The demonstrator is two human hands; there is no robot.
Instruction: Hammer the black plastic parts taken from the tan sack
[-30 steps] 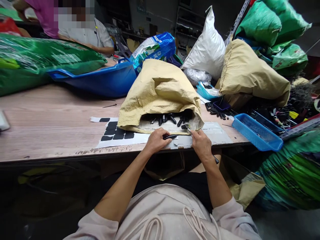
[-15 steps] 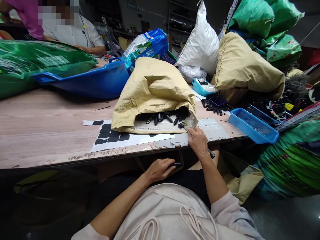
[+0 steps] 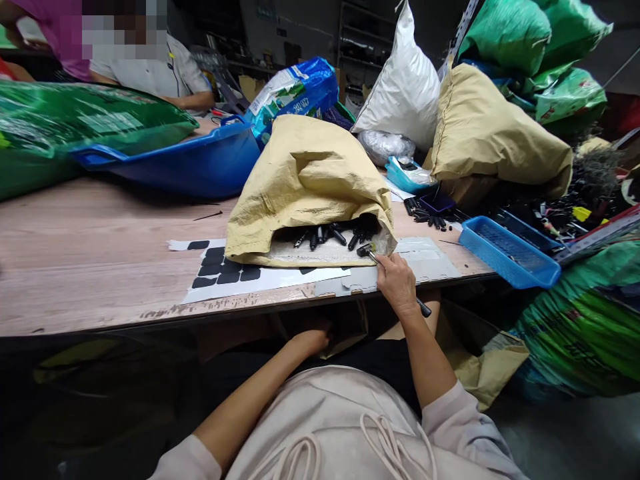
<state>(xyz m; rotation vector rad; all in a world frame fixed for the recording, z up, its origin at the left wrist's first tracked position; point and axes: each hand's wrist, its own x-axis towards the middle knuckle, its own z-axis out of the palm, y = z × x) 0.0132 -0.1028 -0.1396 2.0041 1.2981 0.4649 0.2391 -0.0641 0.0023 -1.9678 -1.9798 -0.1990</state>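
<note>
Itemising: right hand (image 3: 397, 285), grip clenched round black-headed, metal-shafted hammer (image 3: 374, 257) at tan paper sack (image 3: 310, 173) mouth; left hand (image 3: 313, 340) below pale wood-grain worktop (image 3: 100, 253), grip indeterminable.

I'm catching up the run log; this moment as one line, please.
right hand: hammer-like tool, at mouth of tan sack | left hand: below table edge, contents unclear | in sack mouth: black parts

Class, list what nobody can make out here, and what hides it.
- Left hand: fingertips and anything held; head view, shadow.
- Tool in right hand: mid-handle; head view, covered by the hand.
- Open tan sack: deeper contents; head view, sack wall, darkness.
- Green bag: left end; head view, frame edge.
</note>
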